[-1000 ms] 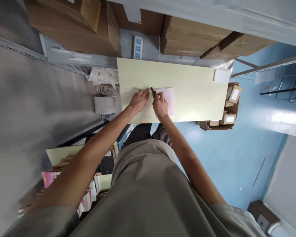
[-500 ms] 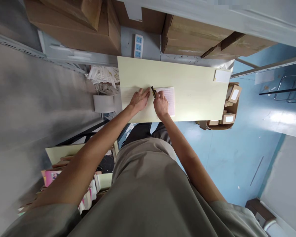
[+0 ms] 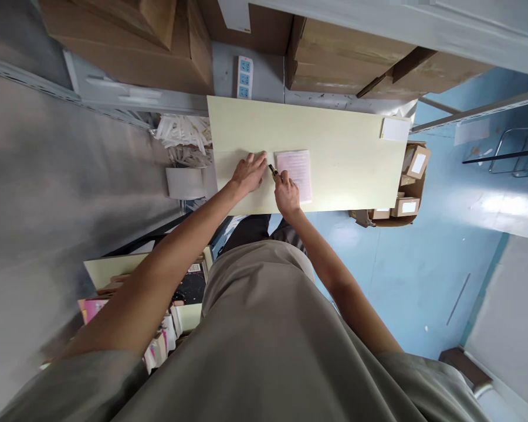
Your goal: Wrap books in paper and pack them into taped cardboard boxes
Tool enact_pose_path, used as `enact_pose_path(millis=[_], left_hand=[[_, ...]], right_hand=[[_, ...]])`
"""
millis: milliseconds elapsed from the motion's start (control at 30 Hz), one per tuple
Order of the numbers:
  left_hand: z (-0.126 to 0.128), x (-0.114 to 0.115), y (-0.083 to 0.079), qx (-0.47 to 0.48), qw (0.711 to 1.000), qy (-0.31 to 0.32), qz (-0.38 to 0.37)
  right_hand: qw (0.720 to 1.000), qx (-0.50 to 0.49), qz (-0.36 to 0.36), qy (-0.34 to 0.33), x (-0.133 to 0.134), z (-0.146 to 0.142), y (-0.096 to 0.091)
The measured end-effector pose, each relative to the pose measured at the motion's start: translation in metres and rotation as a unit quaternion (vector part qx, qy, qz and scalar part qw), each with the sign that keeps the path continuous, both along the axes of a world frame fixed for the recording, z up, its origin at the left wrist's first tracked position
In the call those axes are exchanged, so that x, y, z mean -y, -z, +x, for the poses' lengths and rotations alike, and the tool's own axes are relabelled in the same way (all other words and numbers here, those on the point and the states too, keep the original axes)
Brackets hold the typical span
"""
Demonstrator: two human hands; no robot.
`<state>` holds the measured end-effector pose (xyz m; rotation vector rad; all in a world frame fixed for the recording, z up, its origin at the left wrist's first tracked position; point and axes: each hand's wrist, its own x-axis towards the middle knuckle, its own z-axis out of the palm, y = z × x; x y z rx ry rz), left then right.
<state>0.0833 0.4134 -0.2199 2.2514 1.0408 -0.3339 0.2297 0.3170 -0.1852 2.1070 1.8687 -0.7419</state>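
Note:
My right hand (image 3: 287, 192) is closed around a black and yellow utility knife (image 3: 273, 170), whose tip points away from me and to the left. The knife is beside the left edge of a stack of pink printed paper (image 3: 297, 170). My left hand (image 3: 250, 172) lies flat with fingers stretched out on the pale yellow board (image 3: 347, 164), left of the knife. Whether a thin strip or ruler lies under my left fingers, I cannot tell. The blade itself is too small to make out.
Cardboard boxes (image 3: 343, 58) and a power strip (image 3: 244, 77) stand behind the board. White paper strips fill a bin (image 3: 185, 183) at the left. A carton of small boxes (image 3: 407, 205) sits at the right. Books (image 3: 165, 334) are stacked low on my left. A white card (image 3: 395, 129) lies far right.
My right hand has drawn the knife toward me along the left edge of the pink paper. My left hand stays in nearly the same place on the board.

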Motion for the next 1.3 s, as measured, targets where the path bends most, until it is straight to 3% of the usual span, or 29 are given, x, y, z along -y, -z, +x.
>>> enact_pose_path(millis=[367,567,700,867,1000,1100,1200,1300], left_hand=[[0.004,0.003,0.0,-0.022,1.0,0.002,0.002],[0.012,0.007,0.0,-0.034,0.999,-0.011,0.009],[0.014,0.013,-0.002,-0.045,0.999,-0.021,0.011],[0.017,0.027,-0.013,-0.041,0.998,-0.035,0.028],[0.042,0.041,-0.034,-0.055,0.997,-0.046,0.029],[0.078,0.041,-0.062,0.001,0.998,-0.044,0.044],[0.121,0.029,-0.105,0.094,0.993,-0.035,0.068],[0.163,0.009,-0.158,0.197,0.972,-0.032,0.121]], right_hand=[[0.994,0.001,-0.091,-0.054,0.06,0.001,-0.042],[0.986,-0.024,-0.146,-0.071,0.077,0.007,-0.064],[0.991,-0.036,-0.13,-0.02,0.082,0.022,-0.08],[0.994,-0.049,-0.06,0.073,0.085,0.053,-0.106],[0.989,-0.056,0.033,0.13,0.079,0.086,-0.125],[0.978,-0.063,0.124,0.154,0.064,0.12,-0.141],[0.961,-0.074,0.209,0.163,0.039,0.16,-0.164],[0.938,-0.093,0.302,0.147,0.005,0.204,-0.192]])
